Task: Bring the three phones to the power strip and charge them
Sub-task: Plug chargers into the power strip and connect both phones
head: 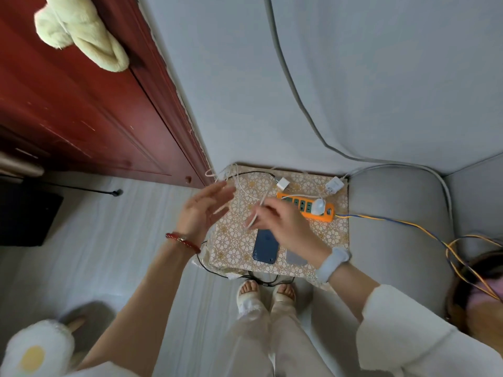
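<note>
An orange power strip (304,203) lies at the back of a small table with a flower-patterned cloth (234,240). A round white plug (318,206) sits in the strip. A dark blue phone (265,247) lies face down near the table's front, and a grey phone (295,258) lies beside it, partly under my right wrist. My right hand (283,224) hovers over the phones and pinches a white charging cable (254,217). My left hand (202,210) is open above the table's left edge, holding nothing. No third phone is visible.
Two white charger bricks (283,184) (334,185) lie behind the strip among white and black cables. A grey sofa (394,227) stands to the right, with yellow-blue wires (424,229) running over it. A red wooden door (81,104) is on the left. My feet in slippers (265,292) stand at the table's front.
</note>
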{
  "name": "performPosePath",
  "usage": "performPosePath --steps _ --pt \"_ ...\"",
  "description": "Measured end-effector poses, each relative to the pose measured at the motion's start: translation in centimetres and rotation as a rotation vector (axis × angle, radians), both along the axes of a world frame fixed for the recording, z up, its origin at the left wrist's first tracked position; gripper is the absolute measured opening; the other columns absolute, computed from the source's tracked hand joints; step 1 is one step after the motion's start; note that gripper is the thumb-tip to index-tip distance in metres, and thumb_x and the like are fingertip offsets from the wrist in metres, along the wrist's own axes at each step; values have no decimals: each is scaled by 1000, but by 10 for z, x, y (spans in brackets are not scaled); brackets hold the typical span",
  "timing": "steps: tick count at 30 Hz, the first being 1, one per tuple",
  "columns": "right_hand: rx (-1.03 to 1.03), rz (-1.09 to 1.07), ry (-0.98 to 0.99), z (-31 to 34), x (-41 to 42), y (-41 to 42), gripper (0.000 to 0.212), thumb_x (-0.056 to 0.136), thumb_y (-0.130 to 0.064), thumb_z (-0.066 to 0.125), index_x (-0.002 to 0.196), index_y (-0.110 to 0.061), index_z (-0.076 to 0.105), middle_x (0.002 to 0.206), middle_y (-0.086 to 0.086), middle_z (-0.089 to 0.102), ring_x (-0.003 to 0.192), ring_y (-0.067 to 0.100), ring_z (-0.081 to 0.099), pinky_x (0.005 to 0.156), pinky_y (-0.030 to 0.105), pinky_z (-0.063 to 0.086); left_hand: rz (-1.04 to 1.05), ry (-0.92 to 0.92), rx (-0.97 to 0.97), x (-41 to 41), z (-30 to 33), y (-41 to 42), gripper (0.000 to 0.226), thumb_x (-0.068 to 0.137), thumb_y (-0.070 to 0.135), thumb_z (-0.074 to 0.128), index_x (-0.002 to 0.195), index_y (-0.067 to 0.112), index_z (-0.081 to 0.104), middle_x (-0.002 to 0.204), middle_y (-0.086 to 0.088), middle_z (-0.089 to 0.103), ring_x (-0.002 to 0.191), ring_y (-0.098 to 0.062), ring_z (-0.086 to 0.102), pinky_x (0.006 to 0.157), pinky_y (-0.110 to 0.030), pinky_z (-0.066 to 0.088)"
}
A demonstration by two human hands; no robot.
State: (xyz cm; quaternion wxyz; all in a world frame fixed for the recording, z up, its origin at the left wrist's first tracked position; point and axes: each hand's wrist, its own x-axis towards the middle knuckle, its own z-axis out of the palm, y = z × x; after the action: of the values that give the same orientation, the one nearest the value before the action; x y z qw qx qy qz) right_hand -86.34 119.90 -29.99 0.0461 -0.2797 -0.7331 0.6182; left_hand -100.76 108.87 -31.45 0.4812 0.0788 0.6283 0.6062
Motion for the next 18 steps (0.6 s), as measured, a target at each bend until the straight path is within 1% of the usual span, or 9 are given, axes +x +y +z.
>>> performPosePath --steps 2,5,6,8,10,12,14,16,18 --pt "-186 -126 95 16 -1 13 16 92 -11 47 90 1 56 87 18 70 77 25 72 70 34 60 -234 217 -97 22 -7 -1 50 83 -11 35 119 19 52 126 -3 56 121 -18 49 103 -37 37" --pt "-237 -269 217 36 -4 32 12 90 -13 51 85 -7 60 75 8 73 70 25 72 63 27 59 -541 440 -185 47 -16 -1 28 93 13 42 117 14 58 132 -6 53 133 -16 33 110 -39 26" --pt "-275 -335 248 40 -6 37 11 90 -12 52 84 -8 60 72 7 74 68 25 72 61 25 58 -554 471 -195 49 -15 -3 28 94 20 42 112 11 61 128 -8 56 131 -16 38 109 -38 29" --pt "-337 -470 278 39 -6 47 12 90 -13 53 83 -7 61 71 5 74 68 23 72 61 24 57 -506 488 -169 46 -9 -10 26 94 22 41 95 11 64 103 -9 67 107 -21 58 98 -41 42" --pt "-395 -540 235 29 -3 53 15 92 -17 50 89 -6 60 75 7 75 73 24 72 65 27 58 -427 399 -121 40 -1 -21 23 93 15 42 78 15 60 76 -3 67 83 -24 66 83 -42 50" --pt "-400 -456 100 12 0 45 25 95 -23 44 105 -5 58 90 7 73 85 23 71 73 28 58 -277 233 -102 36 5 -32 27 94 16 40 72 14 55 59 2 65 70 -22 70 71 -37 55" --pt "-303 -246 -51 -5 6 23 29 94 -17 43 120 -15 53 111 -4 67 105 15 64 86 25 52 -75 -3 -25 35 7 -39 29 95 18 35 72 11 52 53 2 61 61 -21 69 63 -36 59" --pt "-239 33 -124 -19 11 -7 48 87 -1 43 129 -24 46 129 -10 53 125 4 45 102 22 36 74 -197 83 33 10 -44 30 96 19 31 75 10 50 54 3 58 57 -20 67 60 -38 59" --pt "-227 280 -199 -29 14 -32 55 82 3 42 127 -28 48 139 -11 44 128 -1 31 106 19 20 153 -282 143 30 13 -48 30 97 20 29 77 10 49 55 3 58 56 -18 66 58 -37 59"
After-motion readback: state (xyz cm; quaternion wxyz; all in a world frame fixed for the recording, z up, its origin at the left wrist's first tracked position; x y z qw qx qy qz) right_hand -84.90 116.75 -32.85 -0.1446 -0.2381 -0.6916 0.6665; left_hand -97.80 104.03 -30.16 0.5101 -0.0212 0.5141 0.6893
